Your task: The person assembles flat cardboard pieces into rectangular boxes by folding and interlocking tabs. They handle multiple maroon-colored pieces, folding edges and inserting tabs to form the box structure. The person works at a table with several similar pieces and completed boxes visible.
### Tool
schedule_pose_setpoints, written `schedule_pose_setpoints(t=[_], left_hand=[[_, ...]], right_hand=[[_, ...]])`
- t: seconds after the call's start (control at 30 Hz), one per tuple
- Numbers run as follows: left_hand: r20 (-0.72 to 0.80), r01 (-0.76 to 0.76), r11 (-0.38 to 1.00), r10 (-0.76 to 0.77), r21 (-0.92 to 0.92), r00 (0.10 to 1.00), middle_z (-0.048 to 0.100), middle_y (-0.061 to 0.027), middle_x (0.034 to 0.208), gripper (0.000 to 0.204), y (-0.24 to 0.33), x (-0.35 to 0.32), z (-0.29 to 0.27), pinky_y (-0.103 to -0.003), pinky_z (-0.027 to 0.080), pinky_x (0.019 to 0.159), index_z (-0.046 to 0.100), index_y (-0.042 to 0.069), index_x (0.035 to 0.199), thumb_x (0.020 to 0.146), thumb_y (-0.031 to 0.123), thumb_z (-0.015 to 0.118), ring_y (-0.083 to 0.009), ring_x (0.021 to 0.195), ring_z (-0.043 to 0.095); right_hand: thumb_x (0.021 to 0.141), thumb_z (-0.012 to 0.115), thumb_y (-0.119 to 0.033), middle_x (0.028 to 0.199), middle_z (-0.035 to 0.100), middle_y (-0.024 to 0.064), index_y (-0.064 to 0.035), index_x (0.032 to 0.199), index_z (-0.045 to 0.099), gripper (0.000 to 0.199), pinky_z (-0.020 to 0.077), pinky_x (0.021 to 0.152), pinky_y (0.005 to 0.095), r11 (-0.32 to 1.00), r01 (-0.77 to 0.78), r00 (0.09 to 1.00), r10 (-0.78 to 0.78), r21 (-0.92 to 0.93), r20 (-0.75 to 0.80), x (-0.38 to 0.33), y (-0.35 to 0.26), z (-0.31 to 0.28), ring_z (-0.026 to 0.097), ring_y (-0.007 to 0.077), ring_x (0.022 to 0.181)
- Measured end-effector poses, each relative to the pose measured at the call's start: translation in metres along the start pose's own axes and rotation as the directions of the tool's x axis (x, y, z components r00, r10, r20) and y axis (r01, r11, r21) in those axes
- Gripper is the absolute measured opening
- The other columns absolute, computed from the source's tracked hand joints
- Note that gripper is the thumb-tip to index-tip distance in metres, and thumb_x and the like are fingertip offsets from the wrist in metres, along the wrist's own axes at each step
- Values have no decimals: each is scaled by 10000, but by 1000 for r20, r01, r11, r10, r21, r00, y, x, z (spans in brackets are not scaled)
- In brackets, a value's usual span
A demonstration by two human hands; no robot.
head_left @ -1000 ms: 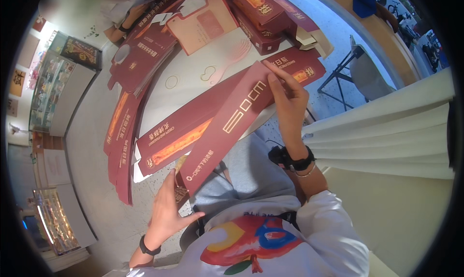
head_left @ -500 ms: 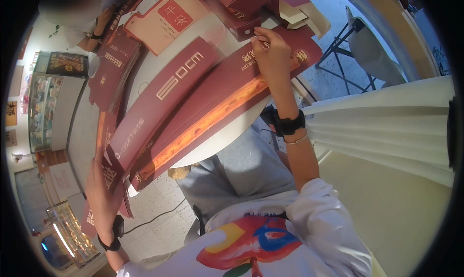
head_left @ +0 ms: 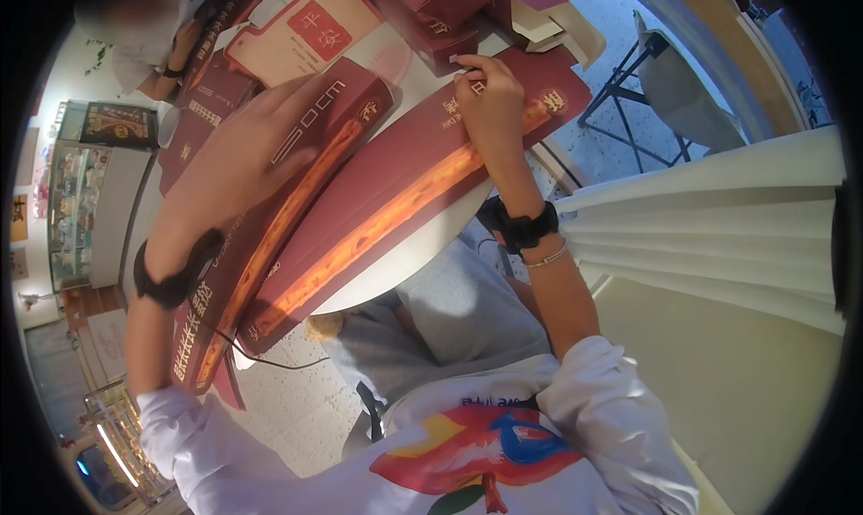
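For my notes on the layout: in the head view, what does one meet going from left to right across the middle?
Glass display cabinet → left hand → long maroon carton → right hand → folding chair.

A shop floor used as a box-folding spot.

Glass display cases (head_left: 76, 214) with lit shelves stand along the left wall, and another lit counter (head_left: 121, 443) sits at the lower left. The floor is pale speckled tile (head_left: 297, 398). A round white table (head_left: 422, 241) is heaped with flat maroon-and-gold gift cartons (head_left: 395, 191) and folded maroon boxes (head_left: 431, 21). A grey folding chair (head_left: 670, 75) stands by the table, and a second person (head_left: 135, 30) works at its far side.
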State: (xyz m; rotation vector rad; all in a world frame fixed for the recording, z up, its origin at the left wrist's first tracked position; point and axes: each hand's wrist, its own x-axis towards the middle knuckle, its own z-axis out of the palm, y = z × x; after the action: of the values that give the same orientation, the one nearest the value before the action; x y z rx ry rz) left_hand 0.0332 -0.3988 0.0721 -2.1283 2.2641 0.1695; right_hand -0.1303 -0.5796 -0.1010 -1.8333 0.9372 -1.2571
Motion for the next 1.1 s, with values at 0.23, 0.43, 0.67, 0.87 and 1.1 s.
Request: schedule_pose_setpoints(t=[0.23, 0.43, 0.67, 0.87, 1.1], left_hand=[[-135, -176, 983, 182, 57, 974, 464, -214, 1349, 588, 2, 112, 45, -417, 414, 1007, 363, -4, 1399, 860, 80, 583, -370, 1203, 489], [-178, -248, 969, 247, 21, 952, 509, -214, 1300, 559, -4, 133, 73, -416, 414, 1010, 425, -33, 1350, 816, -1, 587, -377, 1211, 482], [-199, -242, 970, 236, -7, 951, 504, -212, 1319, 578, -8, 133, 73, -412, 401, 1039, 441, -21, 1347, 785, -78, 561, -377, 1239, 460], [-256, -276, 961, 261, -23, 931, 508, -218, 1311, 588, -10, 134, 77, -413, 401, 1044, 461, -17, 1336, 761, -112, 542, -377, 1236, 463], [-283, -289, 956, 266, -44, 921, 530, -212, 1285, 581, -8, 137, 78, -413, 401, 1043, 495, 2, 1316, 749, -123, 520, -361, 1219, 484]], right_hand=[[793, 588, 17, 976, 694, 110, 6, 1136, 607, 344, 528, 732, 310, 978, -122, 992, 125, 169, -5, -4, -8, 2, 668, 208, 813], [808, 571, -11, 1055, 613, 149, 19, 1245, 552, 438, 491, 783, 368, 995, 11, 999, -6, -97, 49, -13, -1, 9, 609, 269, 900], [795, 629, -70, 1102, 539, 172, 39, 1191, 547, 419, 429, 860, 428, 973, 149, 988, -155, -178, -18, -26, -7, 16, 532, 337, 1007], [809, 637, -83, 1014, 599, 172, 21, 1078, 578, 294, 487, 726, 376, 968, 174, 982, -186, -181, -46, -20, -5, 13, 609, 307, 853], [814, 691, -175, 836, 639, 116, -50, 843, 597, 159, 499, 621, 415, 969, -2, 999, 15, -245, 50, 8, -3, 2, 626, 335, 721]])
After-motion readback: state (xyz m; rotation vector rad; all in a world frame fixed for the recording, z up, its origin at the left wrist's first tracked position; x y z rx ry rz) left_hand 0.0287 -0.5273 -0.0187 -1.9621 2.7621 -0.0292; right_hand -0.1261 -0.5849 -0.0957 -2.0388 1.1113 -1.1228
